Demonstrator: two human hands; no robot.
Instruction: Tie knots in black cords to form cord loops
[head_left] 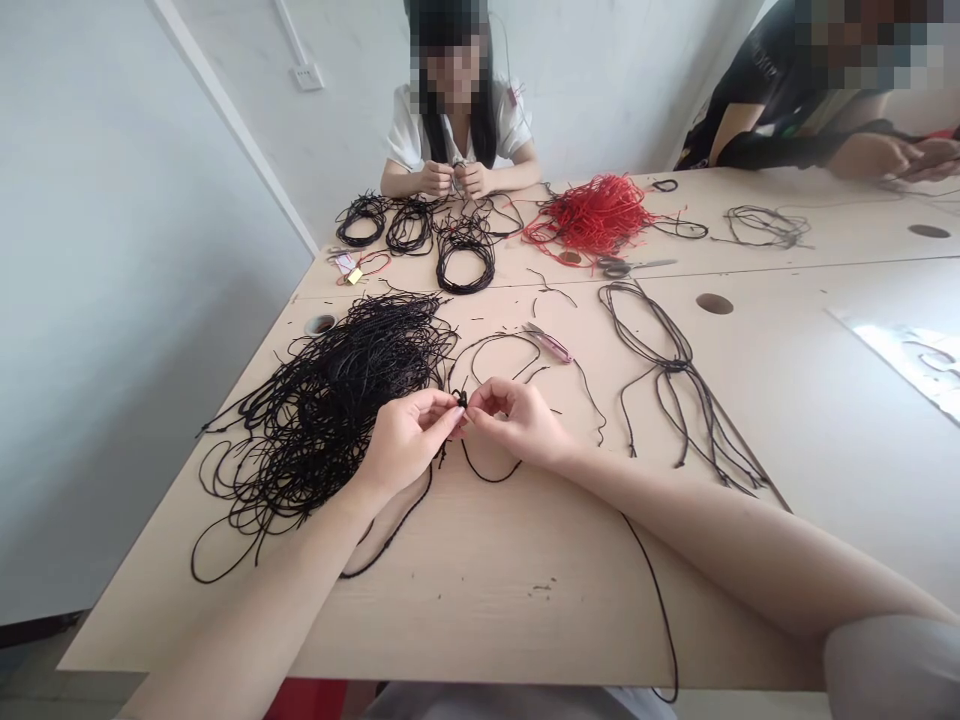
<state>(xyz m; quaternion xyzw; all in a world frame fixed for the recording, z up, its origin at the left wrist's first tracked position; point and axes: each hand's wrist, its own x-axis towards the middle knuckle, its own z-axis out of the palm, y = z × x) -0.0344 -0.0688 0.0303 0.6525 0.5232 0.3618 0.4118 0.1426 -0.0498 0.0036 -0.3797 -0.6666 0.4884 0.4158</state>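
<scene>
My left hand (412, 435) is closed, pinching a black cord (462, 399) at a small knot or loop. On the other side of that knot, my right hand (517, 418) pinches the same cord, its fingertips almost touching the left ones. Lengths of black cord curve over the table below and behind both hands. A large tangled pile of black cords (352, 390) lies just left of my left hand. Pink-handled snips (551, 344) rest on the table beyond my right hand.
Coiled black cord bundles (466, 270), a red cord pile (600, 215) and dark scissors (619, 268) lie farther back on the table (480, 590). A tied cord bundle (675, 365) is at the right. Two people sit across, their hands at the far edge.
</scene>
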